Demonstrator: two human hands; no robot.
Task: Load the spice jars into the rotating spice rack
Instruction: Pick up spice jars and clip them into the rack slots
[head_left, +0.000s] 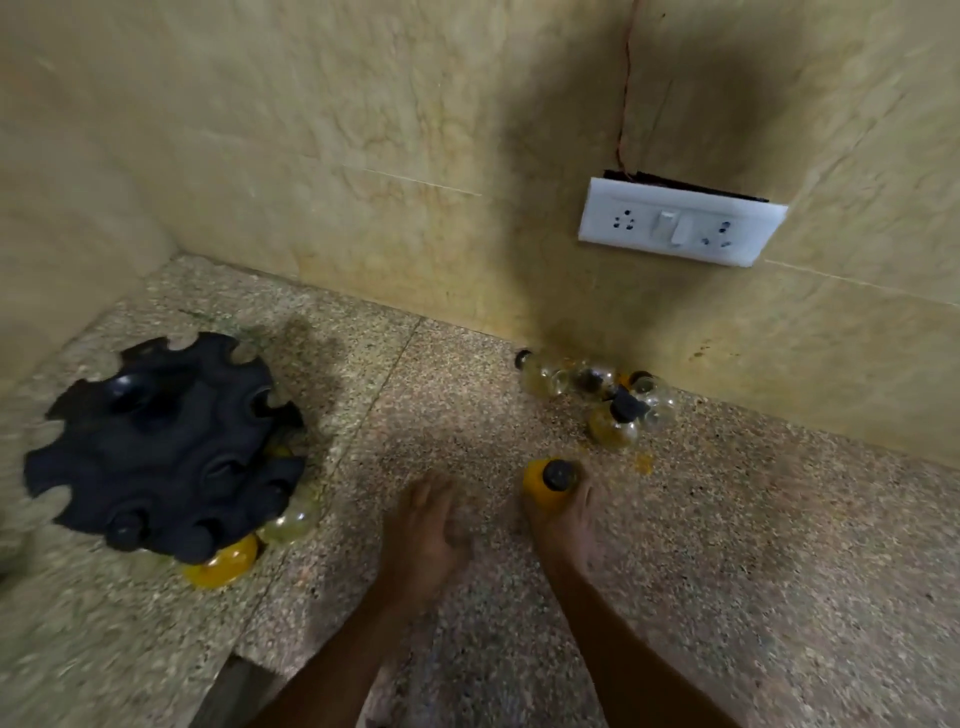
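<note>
One yellow spice jar (551, 484), cap up, clasped in right grip (563, 512); rack (161, 447) well left, beyond left grip (428, 525), loose, empty.

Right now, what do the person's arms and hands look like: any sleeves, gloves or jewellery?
Both forearms come in bare from the bottom edge; no sleeves show. The left hand and right hand wear no gloves. No watch, ring or bracelet is visible, though the picture is somewhat blurred.

No legible text or labels
</note>
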